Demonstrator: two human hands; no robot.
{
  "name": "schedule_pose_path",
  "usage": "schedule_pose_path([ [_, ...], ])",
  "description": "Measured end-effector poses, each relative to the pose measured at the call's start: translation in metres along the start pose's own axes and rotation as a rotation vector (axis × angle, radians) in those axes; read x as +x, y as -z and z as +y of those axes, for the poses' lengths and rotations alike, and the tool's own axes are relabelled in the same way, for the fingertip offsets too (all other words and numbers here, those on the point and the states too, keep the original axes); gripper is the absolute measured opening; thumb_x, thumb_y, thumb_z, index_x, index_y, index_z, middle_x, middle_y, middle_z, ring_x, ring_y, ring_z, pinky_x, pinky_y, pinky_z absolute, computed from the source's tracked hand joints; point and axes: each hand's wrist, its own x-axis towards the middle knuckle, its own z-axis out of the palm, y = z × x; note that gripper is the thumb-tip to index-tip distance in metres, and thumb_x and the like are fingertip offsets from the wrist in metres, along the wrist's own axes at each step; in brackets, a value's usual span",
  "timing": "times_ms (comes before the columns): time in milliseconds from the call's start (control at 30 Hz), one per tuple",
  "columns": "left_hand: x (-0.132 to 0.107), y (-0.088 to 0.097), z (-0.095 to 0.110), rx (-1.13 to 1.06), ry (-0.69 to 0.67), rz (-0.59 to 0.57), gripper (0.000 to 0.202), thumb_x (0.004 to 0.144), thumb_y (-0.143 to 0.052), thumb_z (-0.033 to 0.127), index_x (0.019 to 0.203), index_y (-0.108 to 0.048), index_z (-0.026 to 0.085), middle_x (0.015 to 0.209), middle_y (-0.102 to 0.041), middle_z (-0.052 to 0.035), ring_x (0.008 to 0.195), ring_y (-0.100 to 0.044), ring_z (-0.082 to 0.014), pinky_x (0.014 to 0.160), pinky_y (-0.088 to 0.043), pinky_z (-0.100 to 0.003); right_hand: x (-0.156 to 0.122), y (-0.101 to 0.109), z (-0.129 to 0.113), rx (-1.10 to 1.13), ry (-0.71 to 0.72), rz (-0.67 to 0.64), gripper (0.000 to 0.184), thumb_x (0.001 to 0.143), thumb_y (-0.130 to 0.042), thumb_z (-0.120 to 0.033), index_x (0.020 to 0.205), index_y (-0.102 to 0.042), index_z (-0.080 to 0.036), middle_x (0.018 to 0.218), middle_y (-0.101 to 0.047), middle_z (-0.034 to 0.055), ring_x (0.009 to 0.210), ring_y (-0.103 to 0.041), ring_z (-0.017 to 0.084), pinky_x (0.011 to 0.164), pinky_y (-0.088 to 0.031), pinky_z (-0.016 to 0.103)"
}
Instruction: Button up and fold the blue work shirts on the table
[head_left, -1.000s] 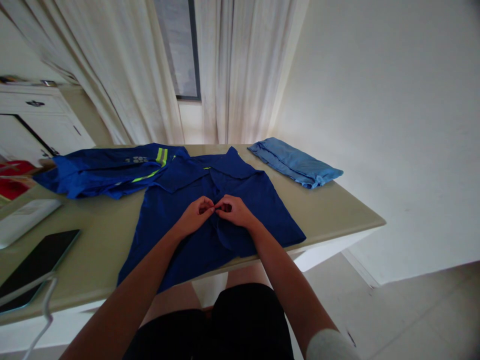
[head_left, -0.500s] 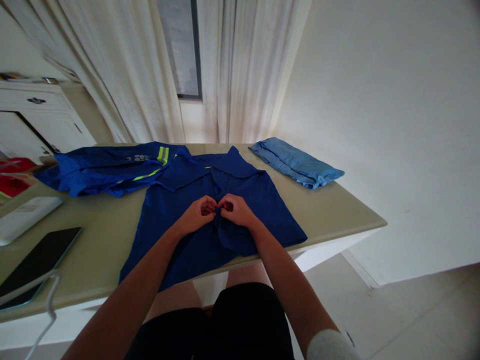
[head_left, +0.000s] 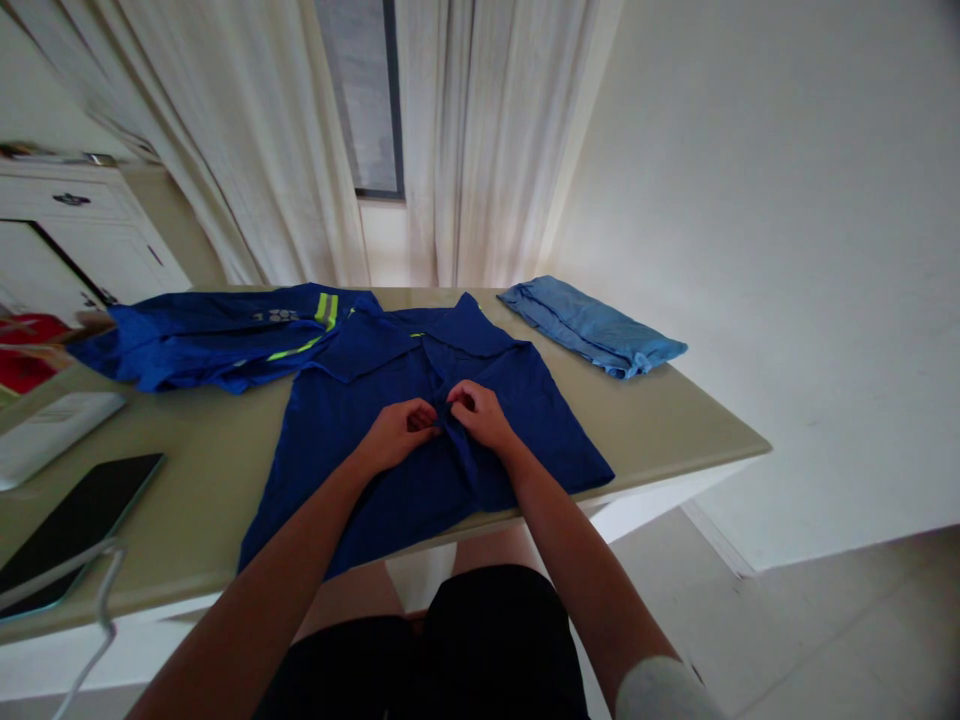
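Both hands work at the front of a dark blue shirt, which lies spread on the table right before the person, collar toward the far side and hem near the close edge. The right hand has thumb and forefinger brought together on the front edge of the shirt, pinching cloth that stands up a little, its other fingers curled in. The left hand is half closed, thumb and forefinger nearly meeting, their tips touching the cloth just beside the right hand's; whether they grip it too, I cannot tell.

At the upper left stands a white cabinet with a drawer; its inside cannot be seen, and small things rest on top.

A long white object on the table's left bears a pale label, too small to read. Blue cloth with yellow stripes, against the shirt's left shoulder area, carries grey print, also unreadable. A dark tablet lies nearer, a white cord passing over it. Folded light blue cloth sits at the far right.
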Motion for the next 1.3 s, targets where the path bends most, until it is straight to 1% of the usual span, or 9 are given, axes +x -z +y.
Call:
schedule_pose_path([
  [133,-0.002,0.001,0.006,0.066,-0.032,0.02,0.017,0.079,-0.07,0.035,0.087,-0.07,0.021,0.073,-0.069,0.0008,0.065,-0.063,-0.0158,0.062,-0.049,-0.027,0.002,0.002,0.002,0.095,-0.077,0.027,0.008,0.079,-0.059,-0.021,0.084,-0.065,-0.02,0.065,-0.054,-0.0041,0.059,-0.048,0.013,0.058,-0.037,0.024],
  [267,-0.005,0.0,0.012,0.047,-0.043,0.063,0.012,0.078,-0.066,0.031,0.085,-0.07,0.021,0.078,-0.074,-0.0005,0.069,-0.066,-0.0169,0.067,-0.052,-0.029,0.0,-0.001,0.0,0.099,-0.035,-0.151,0.011,0.081,-0.068,-0.027,0.088,-0.069,-0.019,0.068,-0.058,-0.0035,0.06,-0.051,0.012,0.058,-0.038,0.023],
  [333,-0.006,0.0,0.013,0.064,-0.049,0.083,0.011,0.077,-0.064,0.027,0.083,-0.07,0.021,0.077,-0.074,-0.0004,0.069,-0.066,-0.0171,0.068,-0.052,-0.029,-0.001,-0.003,-0.001,0.086,-0.003,-0.196,0.015,0.082,-0.07,-0.03,0.091,-0.071,-0.019,0.07,-0.06,-0.003,0.061,-0.051,0.011,0.06,-0.04,0.023],
  [467,-0.007,0.0,0.014,0.116,-0.065,0.146,0.008,0.078,-0.063,0.025,0.082,-0.067,0.022,0.075,-0.072,0.0004,0.068,-0.066,-0.0169,0.068,-0.052,-0.028,-0.002,-0.001,-0.002,0.026,0.06,-0.161,0.015,0.085,-0.071,-0.032,0.09,-0.076,-0.018,0.076,-0.063,0.0004,0.066,-0.054,0.013,0.062,-0.041,0.024],
  [633,-0.008,0.0,0.017,0.135,-0.129,0.167,0.016,0.08,-0.061,0.023,0.095,-0.066,0.022,0.084,-0.072,-0.0001,0.074,-0.067,-0.0167,0.072,-0.052,-0.029,-0.002,0.001,0.0,0.023,0.12,-0.181,0.017,0.087,-0.071,-0.033,0.092,-0.079,-0.019,0.079,-0.064,0.002,0.067,-0.055,0.013,0.063,-0.042,0.026],
  [900,-0.007,-0.002,0.016,0.166,-0.093,0.2,0.009,0.077,-0.063,0.022,0.085,-0.065,0.021,0.077,-0.069,0.0006,0.068,-0.063,-0.0158,0.066,-0.048,-0.028,-0.003,0.001,-0.001,0.042,0.144,-0.157,0.022,0.085,-0.078,-0.04,0.094,-0.079,-0.02,0.076,-0.061,0.0005,0.065,-0.052,0.013,0.062,-0.041,0.026],
  [1033,-0.006,-0.002,0.014,0.193,-0.07,0.188,0.014,0.077,-0.062,0.022,0.09,-0.065,0.021,0.076,-0.069,0.0011,0.065,-0.063,-0.0158,0.064,-0.047,-0.029,-0.003,0.0,-0.001,0.044,0.137,-0.168,0.023,0.085,-0.079,-0.042,0.092,-0.079,-0.02,0.077,-0.06,0.0006,0.066,-0.052,0.013,0.062,-0.041,0.026],
  [1167,-0.006,-0.002,0.012,0.187,-0.096,0.142,0.021,0.079,-0.06,0.02,0.098,-0.066,0.022,0.086,-0.072,-0.0001,0.07,-0.066,-0.0161,0.069,-0.049,-0.029,-0.003,0.0,-0.002,0.053,0.151,-0.172,0.021,0.086,-0.077,-0.041,0.091,-0.079,-0.02,0.079,-0.061,0.001,0.066,-0.052,0.013,0.062,-0.041,0.026],
  [1300,-0.006,-0.001,0.012,0.138,-0.107,0.136,0.022,0.081,-0.06,0.02,0.103,-0.065,0.023,0.085,-0.072,0.0006,0.075,-0.068,-0.017,0.072,-0.051,-0.028,-0.003,0.0,-0.004,0.032,0.126,-0.157,0.019,0.088,-0.074,-0.037,0.093,-0.079,-0.02,0.079,-0.061,0.0007,0.065,-0.052,0.012,0.061,-0.041,0.026],
])
